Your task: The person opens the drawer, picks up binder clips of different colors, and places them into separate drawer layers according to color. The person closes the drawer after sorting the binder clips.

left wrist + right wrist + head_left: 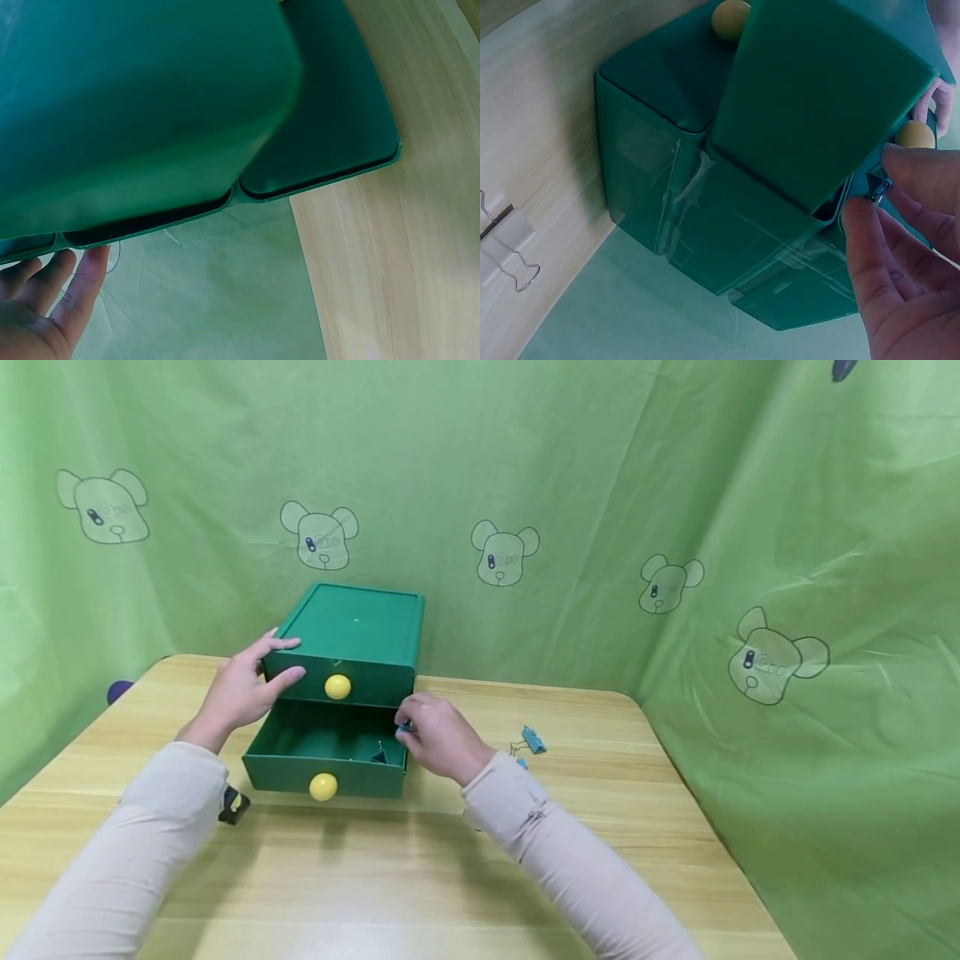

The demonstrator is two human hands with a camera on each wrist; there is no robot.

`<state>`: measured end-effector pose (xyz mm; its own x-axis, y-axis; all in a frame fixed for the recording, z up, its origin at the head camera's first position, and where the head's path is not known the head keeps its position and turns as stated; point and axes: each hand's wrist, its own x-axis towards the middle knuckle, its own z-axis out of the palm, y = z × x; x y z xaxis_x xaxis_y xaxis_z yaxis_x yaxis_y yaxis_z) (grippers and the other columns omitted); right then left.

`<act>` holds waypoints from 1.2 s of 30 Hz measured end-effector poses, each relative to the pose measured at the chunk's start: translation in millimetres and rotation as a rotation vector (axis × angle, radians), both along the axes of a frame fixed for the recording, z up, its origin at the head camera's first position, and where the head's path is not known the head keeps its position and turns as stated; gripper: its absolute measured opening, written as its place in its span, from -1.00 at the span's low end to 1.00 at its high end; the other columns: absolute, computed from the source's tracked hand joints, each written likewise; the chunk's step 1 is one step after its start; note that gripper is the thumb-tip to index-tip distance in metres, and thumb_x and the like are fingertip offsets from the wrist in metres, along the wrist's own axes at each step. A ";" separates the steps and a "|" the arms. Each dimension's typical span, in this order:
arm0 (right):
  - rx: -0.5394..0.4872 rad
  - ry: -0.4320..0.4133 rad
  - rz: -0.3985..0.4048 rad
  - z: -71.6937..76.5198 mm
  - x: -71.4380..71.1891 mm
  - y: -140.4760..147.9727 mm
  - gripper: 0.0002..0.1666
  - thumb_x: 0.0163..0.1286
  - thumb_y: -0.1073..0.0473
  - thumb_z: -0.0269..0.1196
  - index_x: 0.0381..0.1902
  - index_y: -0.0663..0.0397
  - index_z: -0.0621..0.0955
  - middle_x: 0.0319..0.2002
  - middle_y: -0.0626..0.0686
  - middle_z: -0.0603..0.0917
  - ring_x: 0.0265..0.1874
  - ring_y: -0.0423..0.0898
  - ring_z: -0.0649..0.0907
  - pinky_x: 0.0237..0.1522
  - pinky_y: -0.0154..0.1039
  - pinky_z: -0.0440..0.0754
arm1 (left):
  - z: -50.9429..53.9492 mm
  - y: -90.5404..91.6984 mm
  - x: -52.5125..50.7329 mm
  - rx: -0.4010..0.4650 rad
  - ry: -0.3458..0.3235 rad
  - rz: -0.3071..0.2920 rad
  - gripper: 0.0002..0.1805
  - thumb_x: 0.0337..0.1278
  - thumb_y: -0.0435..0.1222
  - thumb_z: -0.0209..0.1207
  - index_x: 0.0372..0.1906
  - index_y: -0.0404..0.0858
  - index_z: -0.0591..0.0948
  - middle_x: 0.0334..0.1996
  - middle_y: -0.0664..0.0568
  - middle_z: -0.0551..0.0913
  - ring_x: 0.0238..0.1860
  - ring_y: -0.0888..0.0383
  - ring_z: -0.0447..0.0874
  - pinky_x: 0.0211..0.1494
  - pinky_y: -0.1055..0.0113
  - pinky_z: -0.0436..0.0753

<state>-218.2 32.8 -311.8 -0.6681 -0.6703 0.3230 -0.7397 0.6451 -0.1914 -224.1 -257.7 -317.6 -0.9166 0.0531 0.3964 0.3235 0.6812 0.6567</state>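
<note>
A green two-drawer cabinet (356, 622) stands on the table, its lower drawer (281, 768) pulled out. My left hand (240, 689) rests at the cabinet's upper left corner, thumb against the upper drawer's front. In the left wrist view its outstretched fingers (84, 296) touch the cabinet's side edge. Thumb and forefinger of my right hand (446, 735) pinch a small blue binder clip (877, 182) at the right edge of the pulled-out drawer. Inside that drawer, near its front right corner, lies a dark binder clip (380, 754). The drawer's deeper part is in shadow.
Right of the cabinet, blue binder clips (534, 740) lie on the wooden table (600, 718); one is partly hidden by my right arm. Yellow round knobs (323, 787) stick out from both drawers. A black object (234, 806) shows beside my left sleeve. Green curtains (585, 485) hang behind.
</note>
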 end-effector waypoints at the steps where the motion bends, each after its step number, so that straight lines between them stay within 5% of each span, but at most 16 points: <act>1: 0.004 0.001 -0.001 0.1 0.1 -0.8 -0.83 0.31 0.27 0.33 -0.17 0.24 0.67 -0.11 0.11 0.66 -0.19 -0.07 0.64 -0.06 -0.35 0.61 | 0.0 -0.2 -0.2 -0.001 0.002 -0.001 -0.40 0.35 -0.05 0.13 0.36 -0.26 0.38 0.47 -0.28 0.05 0.35 -0.44 0.10 0.25 -0.32 0.25; 36: -0.023 0.011 0.054 -4.4 2.5 -7.7 -0.83 0.28 0.28 0.35 -0.18 0.22 0.66 -0.11 0.11 0.63 -0.23 -0.10 0.67 -0.15 -0.43 0.61 | 1.2 1.9 1.6 -0.007 0.009 0.015 -0.41 0.35 -0.05 0.14 0.35 -0.26 0.40 0.46 -0.29 0.07 0.33 -0.45 0.13 0.24 -0.35 0.24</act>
